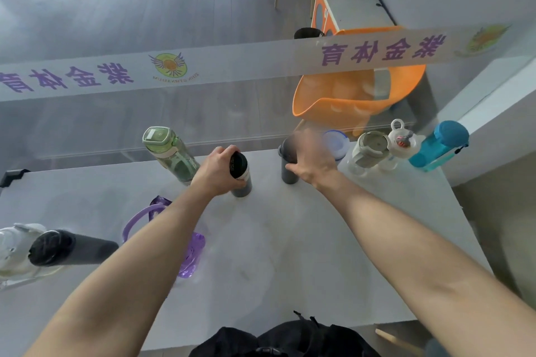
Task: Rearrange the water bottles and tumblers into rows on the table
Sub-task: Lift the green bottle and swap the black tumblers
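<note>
A: What could go wrong here?

B: The biggest worry is a knock. The table (304, 240) is crowded along its far edge, by the glass. The dark tumbler (241, 174) is gripped near its top by the left hand (216, 172), and it looks to be standing on the table. If it is slid too fast, the green bottle (169, 155) just beside it could be bumped and tipped.

A: And the other hand?

B: The right hand (309, 158) is blurred. It is pressed against the grey tumbler (288, 164), but whether the fingers are wrapped around it cannot be told. If that tumbler is pushed sideways, the clear cup with a blue rim (336, 143) behind it could be hit.

A: Anything near the arms?

B: Yes. The purple bottle (185, 243) is hidden partly under the left arm. It could be swept over if the arm is lowered. The long black bottle (72, 248) and the white bottle (14, 249) are kept well apart, at the left edge.

A: What is inside them all?

B: From big to small: the green bottle and the purple bottle are see-through, and no water is seen in them. The teal bottle (438, 145) cannot be seen into. The beige-lidded bottle (369, 151) looks empty. The small white bottle (401, 139) is shut with a looped cap.
</note>
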Action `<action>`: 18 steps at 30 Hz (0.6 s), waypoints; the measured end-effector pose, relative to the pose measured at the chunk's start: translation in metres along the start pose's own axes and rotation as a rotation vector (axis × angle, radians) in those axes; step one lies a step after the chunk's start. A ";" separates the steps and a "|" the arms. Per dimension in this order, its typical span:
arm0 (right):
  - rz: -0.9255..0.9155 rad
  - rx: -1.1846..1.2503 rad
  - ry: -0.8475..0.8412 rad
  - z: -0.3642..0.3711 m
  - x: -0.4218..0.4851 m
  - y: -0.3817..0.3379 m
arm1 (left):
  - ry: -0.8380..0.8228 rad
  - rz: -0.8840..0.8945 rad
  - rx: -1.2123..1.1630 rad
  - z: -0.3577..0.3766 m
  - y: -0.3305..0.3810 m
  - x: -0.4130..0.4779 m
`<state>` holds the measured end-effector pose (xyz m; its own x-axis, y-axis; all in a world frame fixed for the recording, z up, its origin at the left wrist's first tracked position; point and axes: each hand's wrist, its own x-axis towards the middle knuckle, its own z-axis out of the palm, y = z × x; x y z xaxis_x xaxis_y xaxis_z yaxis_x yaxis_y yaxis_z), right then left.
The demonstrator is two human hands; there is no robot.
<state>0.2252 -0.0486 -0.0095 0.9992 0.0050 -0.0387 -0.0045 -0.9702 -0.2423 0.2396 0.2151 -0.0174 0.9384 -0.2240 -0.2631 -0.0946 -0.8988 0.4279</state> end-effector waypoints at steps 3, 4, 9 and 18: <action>0.019 0.030 -0.005 0.000 0.001 -0.001 | 0.001 0.011 -0.002 0.002 0.016 0.016; 0.025 0.043 -0.004 0.000 0.001 -0.003 | 0.001 0.005 0.006 0.003 0.020 0.021; 0.006 0.108 -0.026 0.003 0.000 -0.016 | -0.004 -0.013 0.018 0.004 0.021 0.032; 0.000 0.111 -0.033 0.008 0.004 -0.026 | -0.023 -0.031 0.051 -0.003 0.008 0.031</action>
<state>0.2286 -0.0212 -0.0108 0.9974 0.0151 -0.0702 -0.0103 -0.9373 -0.3485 0.2691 0.2024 -0.0201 0.9334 -0.2036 -0.2955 -0.0828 -0.9235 0.3745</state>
